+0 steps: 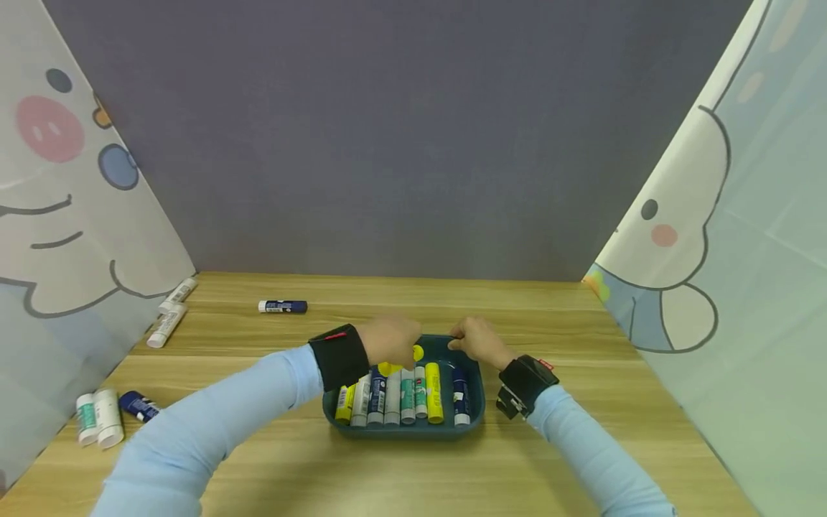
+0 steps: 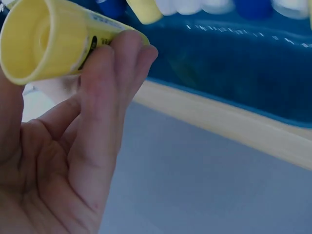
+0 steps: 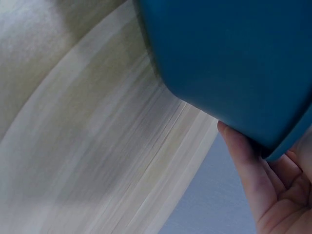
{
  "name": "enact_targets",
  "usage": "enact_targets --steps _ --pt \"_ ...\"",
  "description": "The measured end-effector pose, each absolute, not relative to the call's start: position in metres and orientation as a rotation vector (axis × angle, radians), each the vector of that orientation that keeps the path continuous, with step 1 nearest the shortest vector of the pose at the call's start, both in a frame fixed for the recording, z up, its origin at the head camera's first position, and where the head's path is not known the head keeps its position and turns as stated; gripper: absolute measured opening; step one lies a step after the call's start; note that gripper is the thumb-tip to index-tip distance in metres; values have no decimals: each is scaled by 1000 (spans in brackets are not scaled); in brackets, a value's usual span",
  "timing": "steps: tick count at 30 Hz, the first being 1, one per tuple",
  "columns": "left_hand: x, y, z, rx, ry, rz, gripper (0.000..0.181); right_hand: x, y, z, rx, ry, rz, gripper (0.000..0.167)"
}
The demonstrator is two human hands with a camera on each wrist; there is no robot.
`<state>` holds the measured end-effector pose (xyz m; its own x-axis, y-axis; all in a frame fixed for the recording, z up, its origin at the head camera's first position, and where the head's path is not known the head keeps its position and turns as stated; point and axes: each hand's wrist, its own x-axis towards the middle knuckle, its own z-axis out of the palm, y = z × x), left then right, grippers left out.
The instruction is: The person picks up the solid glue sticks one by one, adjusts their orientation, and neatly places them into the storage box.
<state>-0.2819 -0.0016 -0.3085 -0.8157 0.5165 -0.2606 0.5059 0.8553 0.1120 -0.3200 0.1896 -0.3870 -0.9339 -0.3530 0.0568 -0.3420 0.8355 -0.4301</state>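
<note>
In the left wrist view a yellow glue stick is held between the thumb and fingers of my left hand, its hollow end facing the camera. That hand is over the far side of a dark teal plastic tray. My right hand pinches the tray's far right corner at the rim, as the right wrist view also shows. Along the tray's near side lie several glue sticks, among them a yellow one, a green-labelled one and a navy one at the right end.
Left on the wooden table, a navy glue stick lies behind the tray. Two white sticks are by the left wall, with another white one, a green-labelled one and a navy one nearer.
</note>
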Motion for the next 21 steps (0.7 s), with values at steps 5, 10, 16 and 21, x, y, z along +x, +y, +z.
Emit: enact_targets --steps 5,10,16,21 --pt "-279 19 -314 831 2698 16 19 -322 191 -388 -569 2978 -695 7" --pt "-280 36 -322 850 2677 -10 26 -322 192 -388 -630 3012 -673 7" --pt "-285 50 -331 853 2696 -58 30 -322 192 -388 -656 3046 -635 9" --pt "-288 57 -341 857 2715 -58 43 -321 192 -386 -665 3049 -631 11"
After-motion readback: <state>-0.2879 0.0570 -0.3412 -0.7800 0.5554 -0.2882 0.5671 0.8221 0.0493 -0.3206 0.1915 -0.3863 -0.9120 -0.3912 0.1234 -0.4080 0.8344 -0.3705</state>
